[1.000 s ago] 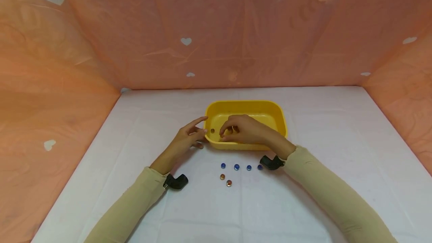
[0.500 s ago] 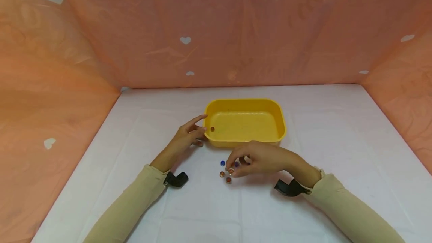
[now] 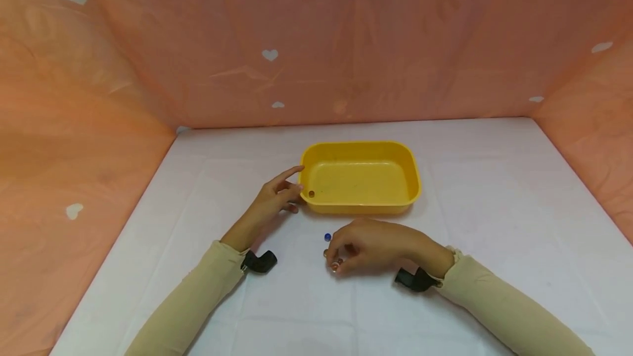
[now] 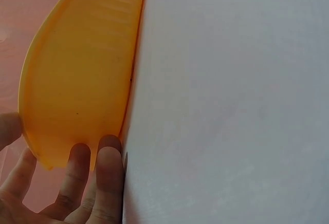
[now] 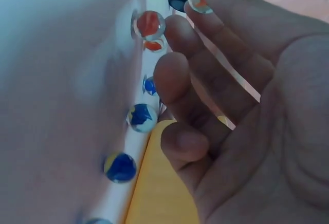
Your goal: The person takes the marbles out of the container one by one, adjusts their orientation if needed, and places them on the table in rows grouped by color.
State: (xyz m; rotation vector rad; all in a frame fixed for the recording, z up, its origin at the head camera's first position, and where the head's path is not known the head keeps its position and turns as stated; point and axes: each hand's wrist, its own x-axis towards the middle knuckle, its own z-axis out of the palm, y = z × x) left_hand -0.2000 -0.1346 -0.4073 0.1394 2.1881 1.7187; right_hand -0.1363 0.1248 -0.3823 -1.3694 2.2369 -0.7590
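Note:
A yellow plastic tray (image 3: 361,209) stands on the white cloth. My left hand (image 3: 269,200) rests its outstretched fingers against the tray's left end, one fingertip at the rim. Inside, a single amber marble (image 3: 311,194) lies in the tray's near left corner. In front of the tray my right hand (image 3: 373,243) pinches a clear marble with an orange swirl (image 5: 199,0) between thumb and index finger, low over the cloth. Close by its other fingertips lies an orange-swirled marble (image 5: 150,24), with another orange marble (image 5: 153,45) behind. The palm side shows in the right wrist view.
A row of blue-swirled marbles (image 5: 142,117) runs along the tray's near side, mostly hidden by the right hand in the head view; one blue marble (image 3: 328,237) shows at its left end. Orange sheeting (image 3: 346,70) encloses the back and sides.
My right hand has come out of the tray toward me with a marble and is now down by the orange marbles on the cloth. The left hand keeps its place at the tray.

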